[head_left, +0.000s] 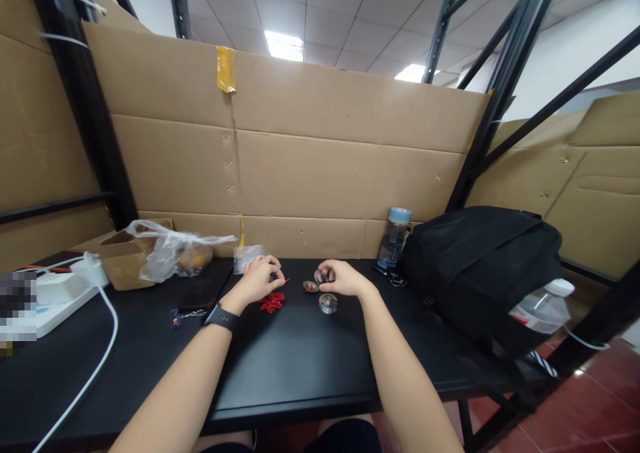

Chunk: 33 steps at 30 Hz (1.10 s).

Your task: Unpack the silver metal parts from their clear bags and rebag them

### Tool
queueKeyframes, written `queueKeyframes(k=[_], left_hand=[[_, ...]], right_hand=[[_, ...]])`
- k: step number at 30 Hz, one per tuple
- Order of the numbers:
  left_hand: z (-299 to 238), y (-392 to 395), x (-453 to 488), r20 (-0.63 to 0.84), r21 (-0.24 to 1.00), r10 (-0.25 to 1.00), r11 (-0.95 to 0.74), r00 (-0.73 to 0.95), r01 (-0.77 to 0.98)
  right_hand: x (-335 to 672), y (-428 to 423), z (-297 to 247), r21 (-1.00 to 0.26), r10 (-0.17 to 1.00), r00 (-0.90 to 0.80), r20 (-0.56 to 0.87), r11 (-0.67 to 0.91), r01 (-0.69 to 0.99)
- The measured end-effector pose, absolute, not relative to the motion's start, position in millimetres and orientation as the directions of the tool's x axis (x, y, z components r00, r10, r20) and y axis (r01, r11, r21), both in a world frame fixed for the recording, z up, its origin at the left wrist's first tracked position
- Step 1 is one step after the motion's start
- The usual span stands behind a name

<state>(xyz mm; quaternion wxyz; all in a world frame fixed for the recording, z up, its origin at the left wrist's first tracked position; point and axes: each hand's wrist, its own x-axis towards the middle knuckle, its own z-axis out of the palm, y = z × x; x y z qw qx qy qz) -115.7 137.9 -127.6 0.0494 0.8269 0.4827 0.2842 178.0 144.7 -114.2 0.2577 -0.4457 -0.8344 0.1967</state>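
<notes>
My left hand, with a dark watch at its wrist, is closed in a pinch just above a pile of small red pieces. A thin red piece shows at its fingertips. My right hand has its thumb and fingers closed round a small round clear container, held tilted on its side. Left of those fingers, a small round dish with something red in it lies on the black table. Nearer to me sits another round, clear, shiny container.
A black backpack with a plastic bottle stands at the right, beside a blue-capped water bottle. A cardboard box, a plastic bag and a white power strip with cable lie left. Cardboard walls enclose the table.
</notes>
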Motion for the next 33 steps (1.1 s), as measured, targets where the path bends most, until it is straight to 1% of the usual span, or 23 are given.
queueKeyframes(k=[3, 5, 7, 14, 17, 20, 22, 24, 26, 29, 31, 33], left_hand=[[-129, 144, -134, 0.307, 0.344, 0.838, -0.540, 0.452, 0.768], [-131, 147, -140, 0.265, 0.337, 0.823, -0.568, 0.503, 0.751], [-132, 148, -143, 0.249, 0.340, 0.800, -0.600, 0.546, 0.724], [-133, 151, -146, 0.214, 0.361, 0.752, -0.654, 0.623, 0.665], [-133, 152, -147, 0.197, 0.353, 0.748, -0.658, 0.634, 0.666], [-133, 153, -146, 0.183, 0.330, 0.744, -0.662, 0.642, 0.673], [-133, 153, -145, 0.197, 0.325, 0.743, -0.665, 0.640, 0.672], [-132, 152, -142, 0.241, 0.325, 0.749, -0.662, 0.618, 0.676], [-131, 151, -139, 0.299, 0.329, 0.761, -0.649, 0.576, 0.686], [-133, 151, -140, 0.318, 0.331, 0.798, -0.599, 0.511, 0.729], [-137, 152, -144, 0.318, 0.322, 0.842, -0.528, 0.435, 0.786], [-141, 153, -149, 0.351, 0.323, 0.882, -0.429, 0.314, 0.843]], right_hand=[[191, 144, -111, -0.501, 0.866, -0.499, 0.008, 0.435, 0.748], [193, 144, -111, -0.492, 0.855, -0.508, -0.100, 0.401, 0.773], [193, 145, -111, -0.483, 0.842, -0.519, -0.149, 0.396, 0.781], [191, 147, -114, -0.498, 0.808, -0.550, -0.211, 0.395, 0.772], [190, 148, -116, -0.503, 0.817, -0.549, -0.173, 0.406, 0.763], [181, 149, -121, -0.486, 0.838, -0.545, -0.021, 0.468, 0.739], [170, 151, -126, -0.414, 0.825, -0.553, 0.112, 0.545, 0.729], [158, 152, -133, -0.332, 0.785, -0.587, 0.199, 0.617, 0.713], [150, 153, -139, -0.290, 0.758, -0.616, 0.214, 0.652, 0.701], [144, 153, -144, -0.304, 0.781, -0.598, 0.181, 0.623, 0.721], [144, 152, -145, -0.328, 0.814, -0.552, 0.177, 0.578, 0.747], [146, 151, -144, -0.350, 0.841, -0.508, 0.185, 0.540, 0.766]])
